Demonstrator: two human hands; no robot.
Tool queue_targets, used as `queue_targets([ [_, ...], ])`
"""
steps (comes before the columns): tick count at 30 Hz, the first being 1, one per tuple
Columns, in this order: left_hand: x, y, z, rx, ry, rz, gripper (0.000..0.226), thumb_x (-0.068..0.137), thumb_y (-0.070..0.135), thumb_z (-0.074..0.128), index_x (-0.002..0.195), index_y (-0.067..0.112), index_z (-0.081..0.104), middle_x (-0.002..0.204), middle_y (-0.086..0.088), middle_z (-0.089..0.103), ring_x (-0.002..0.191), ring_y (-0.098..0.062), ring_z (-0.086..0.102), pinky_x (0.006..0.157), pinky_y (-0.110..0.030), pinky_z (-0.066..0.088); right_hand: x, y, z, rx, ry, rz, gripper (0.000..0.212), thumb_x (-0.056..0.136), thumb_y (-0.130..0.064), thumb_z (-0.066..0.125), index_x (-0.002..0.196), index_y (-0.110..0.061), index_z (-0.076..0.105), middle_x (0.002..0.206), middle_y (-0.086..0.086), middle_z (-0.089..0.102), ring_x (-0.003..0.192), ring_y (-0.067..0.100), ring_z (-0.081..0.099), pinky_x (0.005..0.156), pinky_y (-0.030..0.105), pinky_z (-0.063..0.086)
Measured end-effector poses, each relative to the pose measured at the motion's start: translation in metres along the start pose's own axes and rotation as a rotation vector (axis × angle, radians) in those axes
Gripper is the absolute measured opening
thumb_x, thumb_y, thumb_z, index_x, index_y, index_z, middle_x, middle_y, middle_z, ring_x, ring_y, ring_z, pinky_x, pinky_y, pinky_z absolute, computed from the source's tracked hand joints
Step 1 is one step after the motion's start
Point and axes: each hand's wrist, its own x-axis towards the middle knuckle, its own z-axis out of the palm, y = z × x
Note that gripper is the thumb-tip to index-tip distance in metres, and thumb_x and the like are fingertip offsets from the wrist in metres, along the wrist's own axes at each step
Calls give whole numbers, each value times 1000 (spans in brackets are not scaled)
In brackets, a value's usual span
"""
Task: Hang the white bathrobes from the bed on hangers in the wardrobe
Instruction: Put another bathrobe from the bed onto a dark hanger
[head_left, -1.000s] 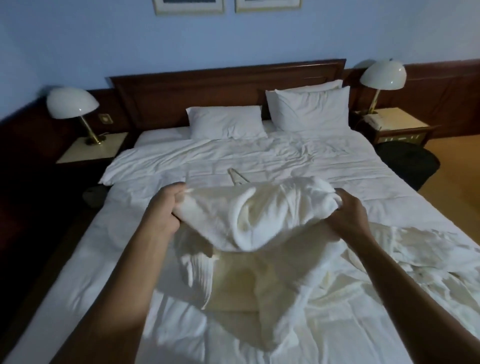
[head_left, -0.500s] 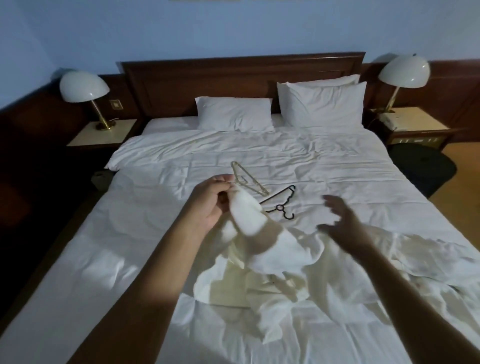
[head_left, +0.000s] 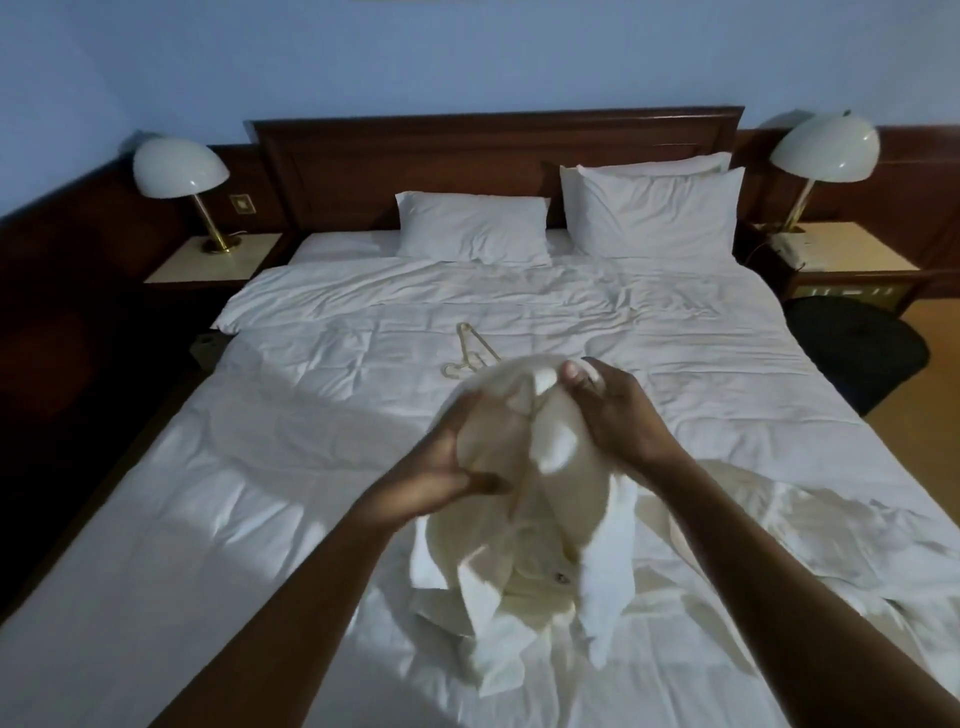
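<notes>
"Two hands on one robe, that is how we read it. Our left hand is wrapped round the bunched upper part of the bathrobe, fingers curled into the cloth and thumb underneath."

"We agree. Our right hand grips the same bunch from the other side, its thumb pressed on top of a fold. Both hands are clamped on the cloth, close together with only the bundle between them."

"Where does the robe sit?"

"It is held up above the middle of the bed. Its lower part hangs down in loose folds and its end rests on the cover in front of us. The top edge of the bundle is blurred, so we cannot tell collar from sleeve."

"To the right of it we see more crumpled cream cloth lying flat on the cover, which looks like the second bathrobe."

"And the hanger?"

"It is a pale one, lying on the cover just beyond the bundle, its near end hidden behind the cloth."

"Further back, white pillows lean against the dark wooden headboard, one on the left and a stacked pair on the right."

"On each side a dome-shaded lamp stands on a nightstand. A dark seat stands on the floor by the bed's right edge."
</notes>
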Motion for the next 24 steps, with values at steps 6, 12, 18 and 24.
queue_targets([
  [6, 12, -7, 47, 180, 369, 54, 39, 87, 20, 79, 124, 26, 66, 107, 19, 68, 103, -8, 68, 71, -3, 42, 18, -52, -29, 139, -252, -44, 61, 98, -64, 51, 92, -6, 69, 89, 21, 73, 80, 32, 72, 73, 41, 54],
  [12, 13, 53, -12, 41, 610, 247, 19, 90, 4, 67, 98, 20, 59, 90, 12, 65, 80, -4, 61, 69, -19, 46, 46, -13, -78, 111, -81, 68, 61, 94, -54, 67, 86, 6, 61, 75, 11, 62, 71, 21, 58, 70, 40, 43],
  [18, 25, 96, -10, 164, 469, 184, 8, 91, 19, 67, 89, 24, 61, 82, 5, 65, 74, -16, 62, 59, -23, 40, 40, 16, -56, -275, -49, 39, 15, 92, -23, 74, 99, -19, 62, 106, 0, 68, 102, 22, 66, 80, 27, 48],
  [24, 27, 109, 20, 319, 309, -59, 8, 87, 27, 58, 83, 21, 55, 80, 0, 61, 76, -21, 59, 61, -33, 38, -8, 31, 13, -356, -216, -109, 73, 79, -35, 81, 142, -24, 45, 131, -9, 54, 120, 9, 51, 96, 26, 46],
])
